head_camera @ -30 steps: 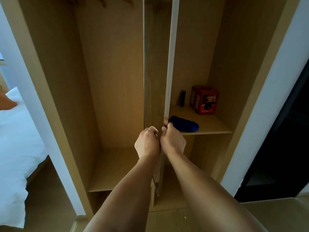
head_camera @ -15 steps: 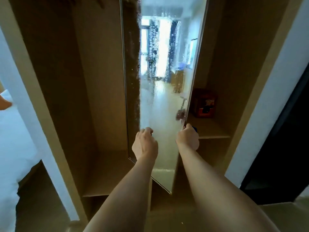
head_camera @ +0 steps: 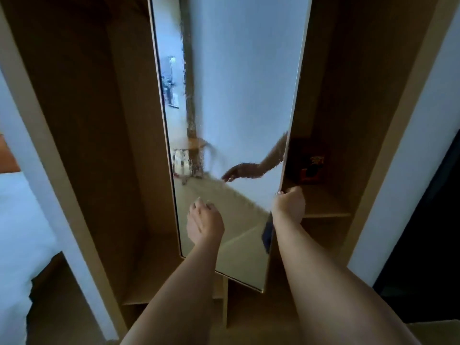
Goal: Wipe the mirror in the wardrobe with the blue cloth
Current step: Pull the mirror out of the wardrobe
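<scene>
Head view: the tall mirror point(head_camera: 239, 100) stands swung out from the wooden wardrobe point(head_camera: 99, 120), its glass facing the camera and streaked down the left part. Right hand point(head_camera: 290, 202) has its grip curled round the mirror's right edge, fingertips on the front. Left hand point(head_camera: 205, 222) hovers before the lower glass, fingers loosely bent, holding nothing. Blue cloth is not clearly visible. A red box point(head_camera: 311, 170) sits on the shelf point(head_camera: 326, 207) behind the mirror's edge.

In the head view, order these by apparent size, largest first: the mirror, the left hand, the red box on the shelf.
1. mirror
2. left hand, though nearness to the camera enlarges it
3. red box, partly hidden behind the mirror edge
</scene>
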Available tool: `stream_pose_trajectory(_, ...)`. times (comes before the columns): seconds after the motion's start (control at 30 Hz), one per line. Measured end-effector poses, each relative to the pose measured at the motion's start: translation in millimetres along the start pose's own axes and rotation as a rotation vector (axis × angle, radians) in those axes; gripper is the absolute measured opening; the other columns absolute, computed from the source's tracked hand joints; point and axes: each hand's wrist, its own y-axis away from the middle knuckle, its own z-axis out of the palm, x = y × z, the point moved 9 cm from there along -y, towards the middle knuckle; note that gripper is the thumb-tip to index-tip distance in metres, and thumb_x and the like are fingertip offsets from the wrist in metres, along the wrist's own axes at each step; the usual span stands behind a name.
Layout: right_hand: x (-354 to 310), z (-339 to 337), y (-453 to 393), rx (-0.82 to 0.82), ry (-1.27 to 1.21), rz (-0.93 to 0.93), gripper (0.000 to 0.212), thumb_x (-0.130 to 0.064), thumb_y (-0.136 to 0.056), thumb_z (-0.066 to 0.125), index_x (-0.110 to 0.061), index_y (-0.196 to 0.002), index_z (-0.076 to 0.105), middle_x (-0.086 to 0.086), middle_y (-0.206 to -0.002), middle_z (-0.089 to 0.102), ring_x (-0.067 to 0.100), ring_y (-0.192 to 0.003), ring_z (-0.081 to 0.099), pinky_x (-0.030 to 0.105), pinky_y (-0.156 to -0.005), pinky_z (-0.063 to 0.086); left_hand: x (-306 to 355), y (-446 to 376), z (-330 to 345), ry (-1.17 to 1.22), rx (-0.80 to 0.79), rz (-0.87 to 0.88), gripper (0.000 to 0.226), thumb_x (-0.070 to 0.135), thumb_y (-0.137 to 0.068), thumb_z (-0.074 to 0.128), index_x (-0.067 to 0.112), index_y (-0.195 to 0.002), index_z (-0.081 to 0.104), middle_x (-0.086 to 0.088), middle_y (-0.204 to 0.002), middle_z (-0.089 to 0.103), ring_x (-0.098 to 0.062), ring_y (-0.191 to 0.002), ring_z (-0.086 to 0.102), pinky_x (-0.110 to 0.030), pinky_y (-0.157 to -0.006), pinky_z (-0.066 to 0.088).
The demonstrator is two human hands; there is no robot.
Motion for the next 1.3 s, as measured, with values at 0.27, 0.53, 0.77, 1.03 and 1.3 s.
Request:
stream_pose_trajectory(0.27, -3.4, 3.6, -9.2, 0.089, 0.022, -0.005, 0.024, -0.013, -0.098, 0.046, -0.003, -0.116, 0.059, 0.015, -0.113, 0.064, 0.031, -0.102, 0.061, 0.03, -0.067, 0.039, -17.5, -23.9, -3.1, 0.069, 0.023, -0.102, 0.05, 0.033, -0.101, 0.024, 0.015, -0.148, 0.026, -0.006, -0.154, 0.028, -0.026, -0.138, 0.032, -0.042, -0.108, 0.033)
stream_pose_trajectory(0.53, -7.7, 21.5, -12.9, 0.106, 0.077, -0.002, 0.033, -0.019, -0.097, 0.045, -0.009, -0.127, 0.053, 0.011, -0.124, 0.056, 0.031, -0.105, 0.059, 0.038, -0.076, 0.044, -32.0, -60.5, -3.6, 0.083, -0.016, -0.181, 0.063, 0.01, -0.094, 0.036, 0.012, -0.151, 0.009, -0.004, -0.159, 0.011, -0.025, -0.143, 0.019, -0.043, -0.114, 0.027)
stream_pose_trajectory(0.77, -15.1, 48.7, -34.8, -0.032, 0.036, 0.044, 0.049, -0.022, -0.097, 0.041, -0.01, -0.143, 0.034, 0.011, -0.144, 0.04, 0.032, -0.12, 0.05, 0.042, -0.09, 0.044, -50.4, -99.9, -13.9, 0.264, 0.061, -0.197, 0.064, 0.012, -0.097, 0.033, 0.022, -0.152, 0.003, -0.001, -0.16, 0.009, -0.028, -0.144, 0.019, -0.045, -0.113, 0.027)
stream_pose_trajectory(1.03, -15.6, 69.6, -50.9, -0.025, -0.045, 0.025, 0.052, -0.017, -0.093, 0.041, -0.013, -0.144, 0.029, 0.012, -0.142, 0.045, 0.034, -0.12, 0.051, 0.051, -0.096, 0.045, -61.6, -122.0, -3.8, 0.414, -0.007, -0.192, 0.08, 0.005, -0.084, 0.034, 0.032, -0.151, -0.001, 0.007, -0.16, 0.009, -0.027, -0.141, 0.028, -0.046, -0.11, 0.034)
stream_pose_trajectory(1.3, -16.2, 96.3, -79.5, -0.142, -0.056, 0.054, 0.058, -0.022, -0.097, 0.04, -0.025, -0.151, 0.019, 0.01, -0.148, 0.038, 0.033, -0.132, 0.04, 0.051, -0.104, 0.037, -57.0, -155.5, 15.5, 0.369, -0.147, -0.185, 0.085, 0.0, -0.084, 0.034, 0.032, -0.15, -0.008, 0.008, -0.16, 0.0, -0.031, -0.141, 0.027, -0.049, -0.106, 0.039)
